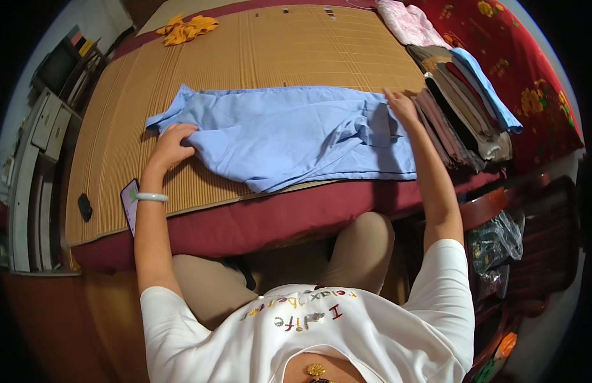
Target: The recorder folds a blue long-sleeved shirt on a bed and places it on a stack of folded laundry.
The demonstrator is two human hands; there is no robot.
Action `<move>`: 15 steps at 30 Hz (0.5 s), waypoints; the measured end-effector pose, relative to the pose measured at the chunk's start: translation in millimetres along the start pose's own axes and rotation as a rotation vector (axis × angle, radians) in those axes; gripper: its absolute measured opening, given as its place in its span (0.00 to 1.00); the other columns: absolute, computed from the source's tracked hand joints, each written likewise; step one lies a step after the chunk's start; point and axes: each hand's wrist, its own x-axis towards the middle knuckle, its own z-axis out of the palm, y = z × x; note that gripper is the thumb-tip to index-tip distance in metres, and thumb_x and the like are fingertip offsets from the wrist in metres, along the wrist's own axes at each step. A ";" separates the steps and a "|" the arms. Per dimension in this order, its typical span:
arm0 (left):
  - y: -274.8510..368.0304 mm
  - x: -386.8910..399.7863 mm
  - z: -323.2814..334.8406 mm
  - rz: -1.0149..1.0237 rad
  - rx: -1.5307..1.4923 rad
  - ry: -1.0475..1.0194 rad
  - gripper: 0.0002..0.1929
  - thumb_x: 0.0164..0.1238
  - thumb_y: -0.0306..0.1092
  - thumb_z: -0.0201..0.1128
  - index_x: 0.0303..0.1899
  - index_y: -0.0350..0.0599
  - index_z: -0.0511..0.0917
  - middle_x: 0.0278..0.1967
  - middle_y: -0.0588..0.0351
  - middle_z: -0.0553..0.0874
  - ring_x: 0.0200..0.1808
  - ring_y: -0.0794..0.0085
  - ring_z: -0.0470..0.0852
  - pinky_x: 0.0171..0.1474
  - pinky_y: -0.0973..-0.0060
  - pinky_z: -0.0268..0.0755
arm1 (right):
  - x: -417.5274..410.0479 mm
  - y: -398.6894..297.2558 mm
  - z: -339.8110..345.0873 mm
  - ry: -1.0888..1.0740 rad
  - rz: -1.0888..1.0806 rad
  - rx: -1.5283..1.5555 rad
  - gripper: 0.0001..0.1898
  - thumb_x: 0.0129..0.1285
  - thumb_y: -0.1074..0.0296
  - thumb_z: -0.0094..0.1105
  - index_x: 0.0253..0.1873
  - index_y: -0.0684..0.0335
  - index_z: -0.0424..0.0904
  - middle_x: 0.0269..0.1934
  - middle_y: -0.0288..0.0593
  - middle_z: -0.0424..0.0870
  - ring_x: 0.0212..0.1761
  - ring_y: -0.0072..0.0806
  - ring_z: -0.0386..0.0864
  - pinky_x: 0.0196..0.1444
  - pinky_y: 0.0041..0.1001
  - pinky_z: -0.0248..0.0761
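A light blue cloth garment (277, 134), wrinkled and doubled over in places, lies lengthwise along the near edge of a bed covered with a tan slatted mat. At its left end my left hand (174, 146) grips the cloth's edge between thumb and fingers. My right hand (400, 106) is at the garment's upper right corner, fingers pointing away from me; whether it pinches the cloth cannot be told. A darker patch, partly shadow, crosses the garment beside my right forearm.
Folded clothes (461, 105) stand in a row at the right, below a pink patterned cloth (411, 23). An orange cloth (188, 28) lies crumpled at the far left. A phone (129, 203) and a small black object (84, 207) are near my left forearm. A wooden chair holds plastic bags (497, 242).
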 end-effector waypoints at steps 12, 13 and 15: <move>-5.1 22.9 -18.9 -0.204 -0.096 -0.304 0.20 0.46 0.39 0.76 0.36 0.34 0.81 0.33 0.56 0.77 0.38 0.68 0.76 0.45 0.73 0.70 | -26.7 -26.7 13.7 0.303 -0.086 0.069 0.26 0.57 0.45 0.69 0.43 0.68 0.80 0.36 0.56 0.86 0.40 0.50 0.83 0.43 0.39 0.75; -9.5 22.2 -21.7 -0.202 -0.095 -0.307 0.20 0.46 0.39 0.76 0.36 0.34 0.81 0.33 0.56 0.77 0.38 0.68 0.76 0.45 0.73 0.70 | -25.8 -29.9 11.5 0.303 -0.082 0.068 0.26 0.57 0.45 0.69 0.43 0.68 0.80 0.36 0.56 0.86 0.40 0.50 0.83 0.43 0.39 0.75; -15.2 24.7 -25.9 -0.233 -0.047 -0.306 0.20 0.46 0.41 0.76 0.35 0.34 0.81 0.33 0.54 0.78 0.36 0.68 0.77 0.41 0.72 0.70 | -17.1 -31.4 3.3 0.128 0.169 0.255 0.26 0.57 0.46 0.70 0.46 0.67 0.81 0.38 0.57 0.86 0.41 0.47 0.84 0.45 0.38 0.75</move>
